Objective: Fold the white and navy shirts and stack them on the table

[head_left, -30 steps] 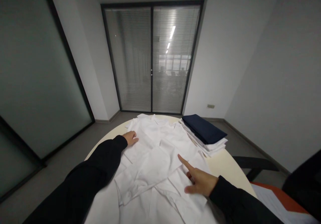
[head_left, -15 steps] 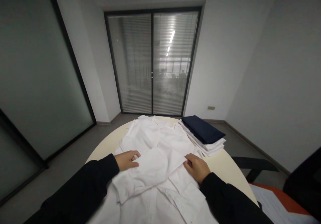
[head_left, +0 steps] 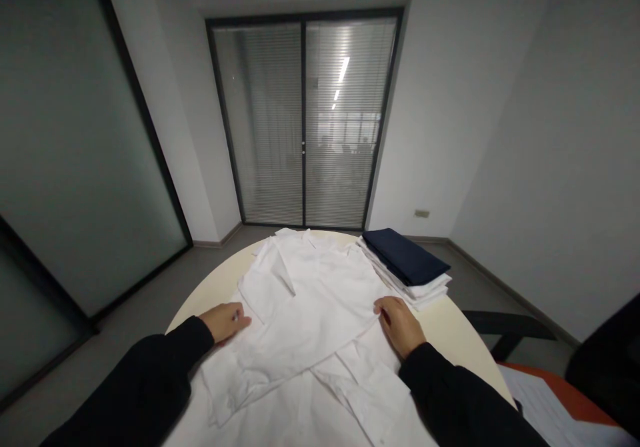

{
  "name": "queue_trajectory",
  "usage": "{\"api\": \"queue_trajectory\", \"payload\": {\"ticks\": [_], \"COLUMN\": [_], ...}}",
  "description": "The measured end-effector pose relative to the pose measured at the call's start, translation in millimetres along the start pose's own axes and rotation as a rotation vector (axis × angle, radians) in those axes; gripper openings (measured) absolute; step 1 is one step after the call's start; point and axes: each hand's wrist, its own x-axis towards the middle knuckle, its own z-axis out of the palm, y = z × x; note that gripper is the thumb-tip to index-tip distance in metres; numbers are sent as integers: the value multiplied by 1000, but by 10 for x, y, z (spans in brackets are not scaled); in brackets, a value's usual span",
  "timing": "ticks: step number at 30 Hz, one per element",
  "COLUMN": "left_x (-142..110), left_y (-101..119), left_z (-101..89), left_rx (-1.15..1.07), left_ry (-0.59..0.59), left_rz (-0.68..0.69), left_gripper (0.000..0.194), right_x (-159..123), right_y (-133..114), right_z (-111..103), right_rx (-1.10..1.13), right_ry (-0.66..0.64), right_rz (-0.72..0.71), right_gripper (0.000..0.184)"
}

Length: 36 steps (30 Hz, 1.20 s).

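Note:
A white shirt (head_left: pixel 320 320) lies spread over the round table, its sleeves folded across the body and its far end near the table's back edge. My left hand (head_left: pixel 225 322) is at the shirt's left side, fingers curled in on the cloth edge; the fingertips are partly hidden. On the right, my right hand (head_left: pixel 400 325) pinches the shirt's right edge between thumb and fingers. A pointed fold of cloth stands out at the upper left of the shirt, and a rumpled sleeve with its cuff lies toward the near left.
A stack of folded white garments (head_left: pixel 425 292) with a navy folded garment (head_left: pixel 405 257) on top sits at the table's right back. The pale round table (head_left: pixel 463 350) has a dark chair (head_left: pixel 507 327) beside it. Papers (head_left: pixel 545 403) on something orange lie at lower right.
My left hand has moved left and slightly down, and its fingers have curled in. The cloth in the middle lies flatter and wider. My right hand has shifted slightly right and up.

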Motion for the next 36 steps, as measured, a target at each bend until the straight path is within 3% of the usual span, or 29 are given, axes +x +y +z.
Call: {"api": "queue_trajectory", "payload": {"ticks": [3,7,9,12,15,18,21,24,29,36], "left_x": [-4,61,127,258,415,601,787,920,1015,967], "left_y": [-127,-151,-36,261,587,822,932,955,942,952], "left_z": [-51,-104,-145,-159,-48,140,288,364,483,532], "left_rx": [37,74,79,-24,-110,-198,-448,-609,-608,-549], "left_ry": [180,195,211,181,61,16,45,13,21,131], "left_rz": [-132,-79,74,419,563,511,428,411,464,406], "left_gripper": [21,20,17,24,32,37,49,56,49,39], "right_x": [-7,3,11,15,9,-5,-30,-59,-86,-59], "right_y": [-13,-145,-239,-353,-402,-413,-425,-442,-448,-365], "right_z": [20,-12,-49,-96,-120,-127,-130,-144,-128,-53], "right_rx": [-14,-18,-43,-70,-87,-136,-106,20,187,368], "right_ry": [-43,-88,-127,-155,-136,-158,-257,-316,-350,-396], "right_rz": [-36,-158,-217,-270,-256,-175,-84,-79,-119,-85], "right_gripper": [29,49,53,48,30,19,25,32,52,32]}}
